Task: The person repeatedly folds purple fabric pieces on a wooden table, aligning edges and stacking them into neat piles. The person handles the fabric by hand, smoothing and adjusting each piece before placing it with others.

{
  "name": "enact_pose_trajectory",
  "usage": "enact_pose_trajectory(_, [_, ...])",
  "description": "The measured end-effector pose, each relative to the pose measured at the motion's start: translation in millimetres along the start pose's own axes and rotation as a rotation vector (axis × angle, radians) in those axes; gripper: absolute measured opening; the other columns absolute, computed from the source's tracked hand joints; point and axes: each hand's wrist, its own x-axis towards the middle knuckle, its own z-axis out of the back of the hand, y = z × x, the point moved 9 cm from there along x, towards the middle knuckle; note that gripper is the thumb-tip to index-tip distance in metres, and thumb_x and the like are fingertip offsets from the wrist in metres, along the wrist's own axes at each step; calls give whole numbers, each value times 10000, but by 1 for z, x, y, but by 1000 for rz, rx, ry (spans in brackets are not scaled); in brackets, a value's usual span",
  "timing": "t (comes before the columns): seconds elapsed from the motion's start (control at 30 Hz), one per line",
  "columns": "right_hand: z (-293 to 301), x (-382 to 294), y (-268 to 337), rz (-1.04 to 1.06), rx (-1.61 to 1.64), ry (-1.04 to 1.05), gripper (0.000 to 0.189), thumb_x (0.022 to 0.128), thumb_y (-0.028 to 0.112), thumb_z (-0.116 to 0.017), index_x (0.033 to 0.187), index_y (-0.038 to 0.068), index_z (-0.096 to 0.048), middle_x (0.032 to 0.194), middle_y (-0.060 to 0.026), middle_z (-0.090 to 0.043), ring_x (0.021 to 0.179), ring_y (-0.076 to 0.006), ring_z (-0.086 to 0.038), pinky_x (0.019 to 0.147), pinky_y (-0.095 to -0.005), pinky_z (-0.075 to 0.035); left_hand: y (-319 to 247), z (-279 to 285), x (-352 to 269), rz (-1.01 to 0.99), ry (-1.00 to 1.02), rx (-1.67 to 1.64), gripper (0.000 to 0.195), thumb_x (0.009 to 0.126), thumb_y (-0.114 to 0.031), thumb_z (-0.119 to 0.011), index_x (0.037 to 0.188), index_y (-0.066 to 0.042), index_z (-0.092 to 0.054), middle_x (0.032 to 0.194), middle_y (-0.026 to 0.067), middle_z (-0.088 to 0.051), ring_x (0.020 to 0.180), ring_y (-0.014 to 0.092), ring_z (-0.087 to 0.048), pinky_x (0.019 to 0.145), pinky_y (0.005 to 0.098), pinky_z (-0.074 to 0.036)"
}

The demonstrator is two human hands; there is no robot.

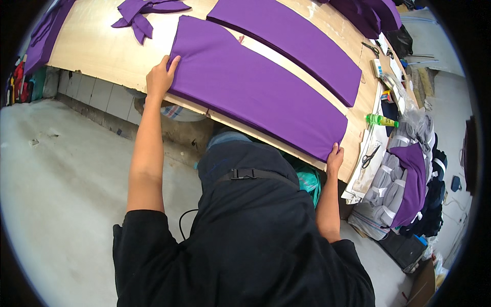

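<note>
A thick stack of cut purple fabric panels (pixel 253 84) lies along the near edge of a wooden table (pixel 96 50). My left hand (pixel 160 76) grips the stack's left end, thumb on top and fingers at its side. At the stack's right end, my right hand (pixel 335 155) holds the corner with its thumb on top; its other fingers are mostly hidden. Beyond, parallel to this stack, lies a second purple fabric stack (pixel 295 46), which neither hand touches. Narrow purple fabric pieces (pixel 140 17) lie in a loose heap at the upper left.
Black scissors (pixel 370 156) rest on papers at the table's right end, near a green plastic bottle (pixel 381 120). More scissors (pixel 370 50) lie farther back. Grey fabric bundles (pixel 389 180) with white ties stand beyond the right edge. Another purple stack (pixel 50 34) is at the far left.
</note>
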Motion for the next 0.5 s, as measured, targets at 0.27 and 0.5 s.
enact_pose_trajectory(0.27, [46, 19, 40, -51, -95, 195, 506, 1136, 412, -613, 1039, -72, -726, 826, -139, -699, 742, -226, -634, 713, -421, -509, 15, 4, 5, 77, 13, 58, 794, 1017, -772, -577, 1278, -55, -795, 1138, 251, -805, 1114, 433, -768, 941, 511, -594])
enact_pose_trajectory(0.5, [30, 36, 21, 49, -237, 269, 513, 1128, 414, -627, 1106, -89, -728, 799, -149, -670, 730, -242, -614, 712, -441, -506, 20, -3, 15, -2, -1, 40, 624, 1040, -651, -620, 1154, -67, -808, 1053, 209, -806, 1048, 393, -774, 944, 500, -577])
